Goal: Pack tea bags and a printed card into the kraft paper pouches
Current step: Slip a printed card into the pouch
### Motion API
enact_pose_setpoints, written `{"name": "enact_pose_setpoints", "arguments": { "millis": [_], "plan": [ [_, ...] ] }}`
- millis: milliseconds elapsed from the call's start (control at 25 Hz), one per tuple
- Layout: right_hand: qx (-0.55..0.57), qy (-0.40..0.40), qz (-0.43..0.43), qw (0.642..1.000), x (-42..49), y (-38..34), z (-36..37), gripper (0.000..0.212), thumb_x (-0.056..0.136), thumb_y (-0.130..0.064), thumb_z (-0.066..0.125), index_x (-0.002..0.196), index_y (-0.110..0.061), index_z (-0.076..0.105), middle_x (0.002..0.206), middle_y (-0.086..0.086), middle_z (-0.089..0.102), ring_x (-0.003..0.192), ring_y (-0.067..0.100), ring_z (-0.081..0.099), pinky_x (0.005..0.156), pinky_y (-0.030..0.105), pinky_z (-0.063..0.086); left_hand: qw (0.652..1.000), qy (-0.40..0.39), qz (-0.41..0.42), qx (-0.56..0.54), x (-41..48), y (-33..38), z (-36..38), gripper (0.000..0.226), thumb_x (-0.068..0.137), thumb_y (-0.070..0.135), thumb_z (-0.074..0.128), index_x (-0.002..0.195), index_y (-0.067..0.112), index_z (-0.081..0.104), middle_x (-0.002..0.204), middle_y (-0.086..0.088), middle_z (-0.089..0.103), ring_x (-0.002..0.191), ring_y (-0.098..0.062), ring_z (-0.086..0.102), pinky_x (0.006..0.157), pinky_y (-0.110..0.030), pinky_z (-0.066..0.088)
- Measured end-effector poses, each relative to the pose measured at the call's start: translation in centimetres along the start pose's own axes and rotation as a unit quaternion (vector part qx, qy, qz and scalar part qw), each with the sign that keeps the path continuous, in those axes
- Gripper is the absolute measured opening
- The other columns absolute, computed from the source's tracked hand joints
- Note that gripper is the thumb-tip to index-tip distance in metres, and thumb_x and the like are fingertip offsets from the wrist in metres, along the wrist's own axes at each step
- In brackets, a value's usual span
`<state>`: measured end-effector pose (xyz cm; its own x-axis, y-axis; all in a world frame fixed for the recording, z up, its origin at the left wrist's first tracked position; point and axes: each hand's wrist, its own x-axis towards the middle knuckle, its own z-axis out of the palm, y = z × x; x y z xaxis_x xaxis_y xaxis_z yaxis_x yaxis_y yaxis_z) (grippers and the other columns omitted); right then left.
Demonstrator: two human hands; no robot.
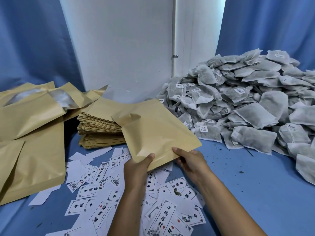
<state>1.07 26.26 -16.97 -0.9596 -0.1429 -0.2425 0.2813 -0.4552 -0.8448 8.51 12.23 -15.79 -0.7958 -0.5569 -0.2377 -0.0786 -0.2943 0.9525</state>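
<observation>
Your grip is on the near edge of one kraft pouch (158,133): your left hand (138,165) pinches the near left part with the thumb on top, and your right hand (189,160) pinches the near right corner the same way. The fingers underneath are hidden by the paper. From the grip the pouch runs away from you and to the left, its far end lifted over the stack of flat pouches (98,126). Which end is the mouth you cannot tell. The tea bags (247,103) lie heaped to the right, nearer your right hand. The printed cards (95,181) are scattered on the blue surface (255,184) directly below both hands. Filled pouches (32,133) sit at the left, cut off by the frame.
</observation>
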Motion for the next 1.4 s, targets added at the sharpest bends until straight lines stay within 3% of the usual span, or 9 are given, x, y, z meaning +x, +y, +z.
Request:
{"name": "enact_pose_setpoints", "arguments": {
  "millis": [200, 360, 480, 640, 880, 1000, 1080, 1240, 1400],
  "plan": [
    [0.012, 0.012, -0.01, 1.0, 0.1, -0.6, -0.5, 0.009, 0.081, 0.001, 0.069, 0.086, -0.003, 0.063, 0.079, 0.008, 0.068, 0.073, 0.019, 0.061, 0.079, 0.031, 0.052, 0.983, -0.132, -0.116, 0.056, 0.0, 0.8, -0.8, 0.018, 0.081, 0.014, 0.075, 0.083, 0.0, 0.064, 0.061, -0.009, 0.066, 0.044, -0.01, 0.056, 0.041, -0.015, 0.046],
    [-0.044, -0.035, 0.011, 0.998, -0.9, 0.7, 0.7, 0.012, 0.078, 0.004, 0.07, 0.086, -0.003, 0.064, 0.078, 0.007, 0.07, 0.069, 0.017, 0.063, 0.063, 0.023, 0.051, 0.988, -0.103, -0.099, 0.06, -0.3, 0.6, -0.1, 0.018, 0.085, 0.013, 0.069, 0.072, 0.002, 0.062, 0.047, -0.004, 0.056, 0.035, -0.007, 0.044, 0.034, -0.014, 0.033],
    [-0.046, -0.01, 0.002, 0.999, -1.1, 1.1, 1.1, 0.012, 0.076, 0.009, 0.069, 0.078, 0.001, 0.06, 0.068, 0.011, 0.059, 0.052, 0.017, 0.048, 0.051, 0.022, 0.045, 0.989, -0.093, -0.078, 0.08, -0.5, 0.4, 0.5, 0.025, 0.09, 0.014, 0.063, 0.068, 0.003, 0.058, 0.042, -0.001, 0.052, 0.031, -0.007, 0.041, 0.033, -0.013, 0.03],
    [-0.022, -0.031, 0.027, 0.999, -1.0, 1.4, 1.0, 0.011, 0.077, 0.005, 0.071, 0.084, 0.001, 0.063, 0.075, 0.012, 0.065, 0.068, 0.022, 0.056, 0.064, 0.026, 0.049, 0.992, -0.097, -0.056, 0.063, -0.6, 0.3, 0.7, 0.021, 0.095, 0.018, 0.058, 0.079, 0.005, 0.058, 0.046, -0.004, 0.055, 0.034, -0.009, 0.047, 0.036, -0.016, 0.038],
    [-0.059, -0.052, 0.033, 0.996, -1.5, 2.5, 1.7, 0.026, 0.074, 0.002, 0.073, 0.056, -0.002, 0.055, 0.053, 0.007, 0.044, 0.044, 0.017, 0.037, 0.048, 0.024, 0.04, 0.985, -0.067, 0.043, 0.154, -1.0, -0.1, 1.1, 0.025, 0.094, 0.02, 0.057, 0.074, 0.007, 0.063, 0.041, 0.001, 0.053, 0.03, -0.004, 0.043, 0.035, -0.012, 0.033],
    [-0.024, -0.064, 0.032, 0.997, -1.8, 2.1, 1.8, 0.014, 0.077, 0.004, 0.069, 0.068, 0.004, 0.058, 0.053, 0.011, 0.052, 0.051, 0.025, 0.049, 0.056, 0.032, 0.047, 0.984, -0.082, 0.049, 0.151, -0.9, 0.0, 1.3, 0.029, 0.096, 0.02, 0.055, 0.07, 0.008, 0.063, 0.042, 0.001, 0.055, 0.031, -0.006, 0.044, 0.036, -0.012, 0.035],
    [0.023, -0.051, 0.023, 0.998, -1.8, 1.5, 1.8, 0.006, 0.079, 0.007, 0.066, 0.081, 0.004, 0.061, 0.064, 0.012, 0.064, 0.055, 0.024, 0.059, 0.055, 0.028, 0.052, 0.987, -0.075, 0.053, 0.13, -0.9, 0.1, 1.3, 0.027, 0.096, 0.019, 0.055, 0.072, 0.008, 0.062, 0.042, 0.001, 0.056, 0.031, -0.006, 0.045, 0.036, -0.012, 0.035],
    [0.054, 0.021, -0.015, 0.998, -0.9, -0.1, 0.7, 0.015, 0.078, 0.01, 0.066, 0.08, -0.004, 0.062, 0.074, 0.005, 0.066, 0.063, 0.015, 0.057, 0.044, 0.014, 0.043, 0.991, -0.056, 0.05, 0.112, -1.1, 0.2, 1.5, 0.02, 0.094, 0.019, 0.058, 0.078, 0.008, 0.061, 0.044, 0.0, 0.058, 0.03, -0.005, 0.046, 0.035, -0.012, 0.035],
    [0.096, 0.034, -0.01, 0.995, -0.7, -0.4, 0.3, 0.009, 0.081, 0.009, 0.065, 0.083, 0.0, 0.062, 0.076, 0.007, 0.07, 0.07, 0.015, 0.066, 0.056, 0.018, 0.055, 0.991, -0.058, 0.045, 0.108, -1.1, 0.4, 1.7, 0.018, 0.094, 0.019, 0.058, 0.087, 0.003, 0.063, 0.051, -0.003, 0.059, 0.03, -0.004, 0.046, 0.035, -0.012, 0.035]
  ]
}}
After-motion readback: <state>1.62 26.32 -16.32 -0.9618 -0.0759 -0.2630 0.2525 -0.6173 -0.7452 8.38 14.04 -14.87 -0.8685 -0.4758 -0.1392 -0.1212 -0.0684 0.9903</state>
